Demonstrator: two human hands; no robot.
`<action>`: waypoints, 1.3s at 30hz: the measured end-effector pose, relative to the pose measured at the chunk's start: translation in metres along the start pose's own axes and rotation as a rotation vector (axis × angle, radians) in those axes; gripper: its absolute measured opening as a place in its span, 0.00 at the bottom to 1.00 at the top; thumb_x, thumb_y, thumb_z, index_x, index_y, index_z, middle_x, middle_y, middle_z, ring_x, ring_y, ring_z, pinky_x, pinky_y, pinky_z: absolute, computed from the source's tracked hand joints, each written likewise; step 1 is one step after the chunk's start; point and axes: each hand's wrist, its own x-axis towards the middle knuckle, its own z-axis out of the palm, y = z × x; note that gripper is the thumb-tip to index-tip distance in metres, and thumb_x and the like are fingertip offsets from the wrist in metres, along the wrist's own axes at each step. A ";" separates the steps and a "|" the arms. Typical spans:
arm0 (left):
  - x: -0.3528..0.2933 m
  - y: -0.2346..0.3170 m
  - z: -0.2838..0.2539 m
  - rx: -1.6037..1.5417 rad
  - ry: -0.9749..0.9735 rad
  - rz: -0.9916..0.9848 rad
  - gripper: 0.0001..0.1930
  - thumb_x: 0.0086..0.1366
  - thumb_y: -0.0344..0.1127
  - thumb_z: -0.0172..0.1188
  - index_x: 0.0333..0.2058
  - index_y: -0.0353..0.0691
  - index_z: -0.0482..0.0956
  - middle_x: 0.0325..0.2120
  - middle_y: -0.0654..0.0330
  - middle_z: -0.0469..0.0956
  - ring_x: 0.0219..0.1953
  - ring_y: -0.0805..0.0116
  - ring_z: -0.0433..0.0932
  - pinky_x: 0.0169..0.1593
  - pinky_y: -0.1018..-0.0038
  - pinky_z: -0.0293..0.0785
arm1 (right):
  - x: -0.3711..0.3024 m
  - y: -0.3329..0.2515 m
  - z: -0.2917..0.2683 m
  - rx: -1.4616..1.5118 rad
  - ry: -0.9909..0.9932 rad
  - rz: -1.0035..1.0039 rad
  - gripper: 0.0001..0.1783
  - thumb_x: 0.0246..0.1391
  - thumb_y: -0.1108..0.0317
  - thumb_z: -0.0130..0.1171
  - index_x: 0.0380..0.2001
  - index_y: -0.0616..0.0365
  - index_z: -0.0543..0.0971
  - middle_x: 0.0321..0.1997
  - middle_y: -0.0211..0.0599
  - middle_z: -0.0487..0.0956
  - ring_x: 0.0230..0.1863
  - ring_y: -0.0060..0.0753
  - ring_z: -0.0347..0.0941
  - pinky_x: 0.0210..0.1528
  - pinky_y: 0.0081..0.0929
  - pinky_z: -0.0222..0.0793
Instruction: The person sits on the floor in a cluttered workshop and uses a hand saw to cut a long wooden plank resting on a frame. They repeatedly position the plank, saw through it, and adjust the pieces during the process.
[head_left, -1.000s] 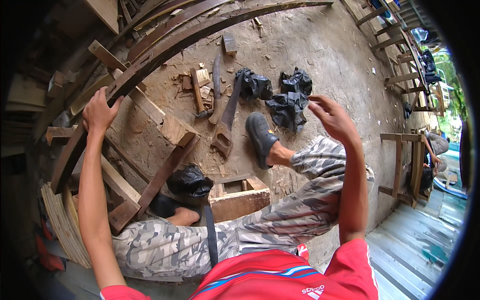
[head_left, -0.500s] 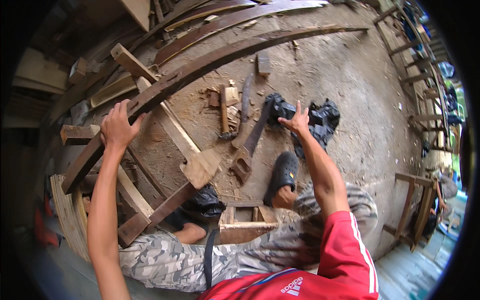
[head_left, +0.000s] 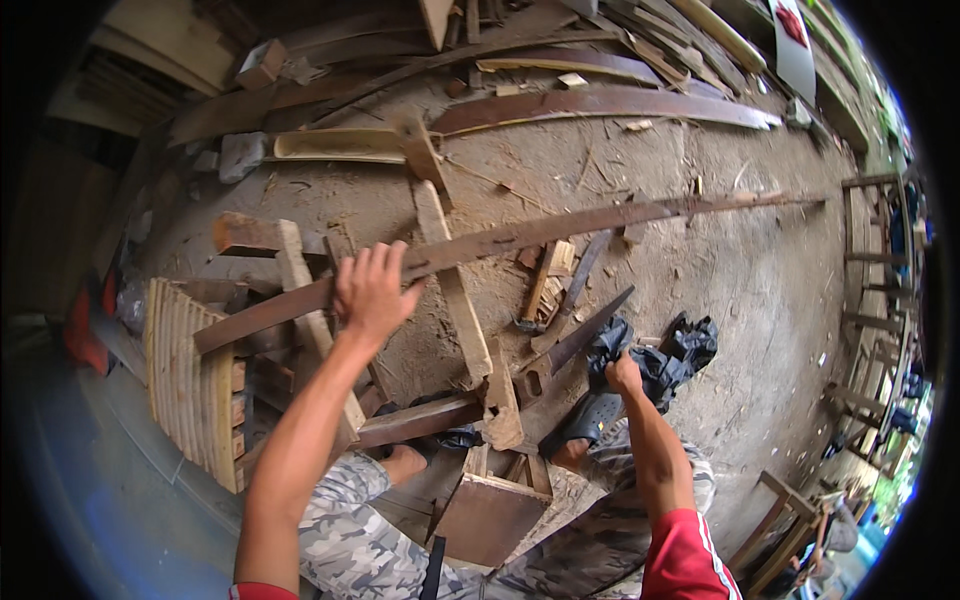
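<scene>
My left hand is wrapped over a long, dark, slightly curved wooden beam, which lies slantwise across a partly joined wooden frame. Low on the right, my right hand is closed on a crumpled black plastic bag on the ground beside my dark clog. A handsaw lies just left of that bag, its wooden handle toward me. Beyond the saw are a long flat blade and a hammer among wood scraps.
A small wooden box-like stool stands between my legs. Stacked pale slats are at the left. Long curved boards lie at the far side, and wooden frames line the right edge.
My right hand, spread above the bag before, has come down and closed on it. My left hand stays on the beam. The view has shifted, showing more boards at the far side.
</scene>
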 end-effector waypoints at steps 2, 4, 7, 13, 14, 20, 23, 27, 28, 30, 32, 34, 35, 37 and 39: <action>0.000 0.000 -0.006 -0.020 -0.084 -0.032 0.35 0.54 0.59 0.71 0.53 0.41 0.74 0.40 0.60 0.76 0.41 0.65 0.73 0.45 0.67 0.64 | -0.027 -0.019 -0.007 -0.022 0.096 -0.071 0.37 0.54 0.52 0.61 0.58 0.72 0.68 0.46 0.74 0.78 0.52 0.68 0.75 0.56 0.51 0.71; 0.003 0.000 -0.012 -0.037 -0.188 -0.053 0.35 0.55 0.59 0.69 0.54 0.40 0.74 0.44 0.59 0.75 0.46 0.64 0.72 0.48 0.65 0.63 | -0.051 -0.043 -0.020 -0.024 0.051 -0.108 0.39 0.54 0.51 0.62 0.61 0.67 0.66 0.51 0.70 0.77 0.56 0.66 0.73 0.59 0.49 0.69; 0.008 -0.001 -0.022 -0.254 -0.265 -0.104 0.34 0.60 0.59 0.65 0.55 0.38 0.74 0.51 0.54 0.71 0.58 0.59 0.65 0.62 0.56 0.56 | -0.094 -0.094 -0.037 0.150 -0.069 -0.174 0.35 0.55 0.52 0.64 0.59 0.65 0.71 0.56 0.62 0.77 0.58 0.61 0.74 0.60 0.44 0.69; -0.017 -0.016 -0.053 -0.687 -0.275 -0.229 0.42 0.60 0.64 0.61 0.63 0.38 0.69 0.67 0.51 0.63 0.74 0.54 0.49 0.75 0.52 0.42 | -0.195 -0.225 -0.094 0.720 -0.405 -0.073 0.25 0.64 0.52 0.60 0.58 0.55 0.76 0.48 0.33 0.82 0.47 0.31 0.80 0.46 0.31 0.73; -0.030 -0.016 -0.065 -0.750 -0.197 -0.278 0.41 0.61 0.64 0.61 0.62 0.38 0.69 0.66 0.51 0.64 0.73 0.53 0.52 0.75 0.52 0.44 | -0.206 -0.242 -0.103 0.750 -0.400 -0.086 0.24 0.64 0.52 0.60 0.57 0.55 0.76 0.47 0.33 0.82 0.46 0.30 0.80 0.46 0.30 0.73; -0.181 -0.005 -0.155 -0.988 0.066 -0.607 0.23 0.62 0.46 0.68 0.49 0.37 0.79 0.52 0.51 0.79 0.60 0.49 0.72 0.63 0.58 0.65 | -0.268 -0.270 -0.116 0.523 -0.136 -0.304 0.23 0.64 0.57 0.60 0.53 0.66 0.77 0.51 0.45 0.82 0.55 0.36 0.78 0.58 0.31 0.69; -0.274 -0.010 -0.190 -1.099 0.097 -0.863 0.16 0.61 0.37 0.69 0.45 0.36 0.80 0.45 0.52 0.81 0.51 0.52 0.78 0.56 0.62 0.71 | -0.308 -0.239 -0.112 0.494 0.087 -0.269 0.26 0.65 0.58 0.60 0.58 0.65 0.74 0.57 0.52 0.78 0.61 0.42 0.73 0.62 0.34 0.66; -0.390 -0.038 -0.209 -1.036 -0.231 -1.222 0.16 0.63 0.41 0.67 0.43 0.34 0.80 0.40 0.51 0.83 0.46 0.56 0.80 0.53 0.65 0.74 | -0.379 -0.235 -0.105 0.662 0.035 0.013 0.30 0.63 0.59 0.62 0.61 0.68 0.69 0.60 0.52 0.75 0.62 0.44 0.72 0.64 0.35 0.65; -0.405 -0.048 -0.213 -1.122 -0.283 -1.297 0.16 0.64 0.41 0.67 0.44 0.34 0.81 0.40 0.52 0.83 0.46 0.59 0.80 0.52 0.66 0.74 | -0.377 -0.209 -0.088 0.684 0.041 -0.013 0.31 0.63 0.59 0.62 0.62 0.68 0.69 0.60 0.53 0.75 0.61 0.44 0.72 0.63 0.34 0.66; -0.431 -0.070 -0.215 -1.172 -0.390 -1.328 0.16 0.67 0.40 0.65 0.45 0.33 0.79 0.41 0.55 0.83 0.46 0.64 0.80 0.52 0.70 0.74 | -0.377 -0.193 -0.077 0.734 0.046 -0.013 0.31 0.63 0.59 0.62 0.62 0.68 0.68 0.60 0.54 0.76 0.61 0.43 0.73 0.63 0.34 0.66; -0.452 -0.092 -0.205 -1.122 -0.489 -1.263 0.16 0.68 0.38 0.64 0.46 0.32 0.78 0.41 0.56 0.82 0.46 0.68 0.80 0.52 0.73 0.74 | -0.399 -0.223 -0.093 0.797 0.063 0.066 0.31 0.63 0.59 0.61 0.62 0.68 0.68 0.60 0.56 0.76 0.60 0.43 0.74 0.63 0.33 0.67; -0.464 -0.106 -0.188 -1.146 -0.527 -1.225 0.18 0.66 0.42 0.65 0.46 0.32 0.79 0.41 0.54 0.82 0.45 0.63 0.81 0.51 0.69 0.74 | -0.409 -0.206 -0.100 0.787 0.074 0.115 0.29 0.64 0.51 0.59 0.62 0.56 0.71 0.61 0.39 0.77 0.59 0.35 0.73 0.56 0.36 0.69; -0.457 -0.108 -0.187 -1.135 -0.606 -1.214 0.18 0.67 0.42 0.65 0.46 0.32 0.79 0.41 0.54 0.82 0.45 0.63 0.81 0.51 0.69 0.75 | -0.410 -0.187 -0.099 0.830 0.093 0.139 0.29 0.64 0.51 0.59 0.62 0.55 0.72 0.61 0.40 0.76 0.60 0.36 0.72 0.55 0.37 0.69; -0.434 -0.105 -0.192 -1.167 -0.632 -1.167 0.16 0.68 0.40 0.63 0.46 0.32 0.79 0.41 0.56 0.82 0.45 0.65 0.80 0.51 0.70 0.75 | -0.424 -0.162 -0.102 0.923 0.140 0.186 0.28 0.65 0.52 0.58 0.61 0.56 0.72 0.59 0.39 0.77 0.58 0.35 0.73 0.53 0.36 0.70; -0.418 -0.094 -0.196 -1.163 -0.679 -1.068 0.16 0.69 0.39 0.62 0.46 0.31 0.78 0.41 0.54 0.82 0.45 0.66 0.80 0.51 0.71 0.75 | -0.445 -0.120 -0.102 0.946 0.177 0.259 0.28 0.65 0.52 0.58 0.61 0.55 0.73 0.57 0.38 0.78 0.57 0.34 0.73 0.52 0.35 0.71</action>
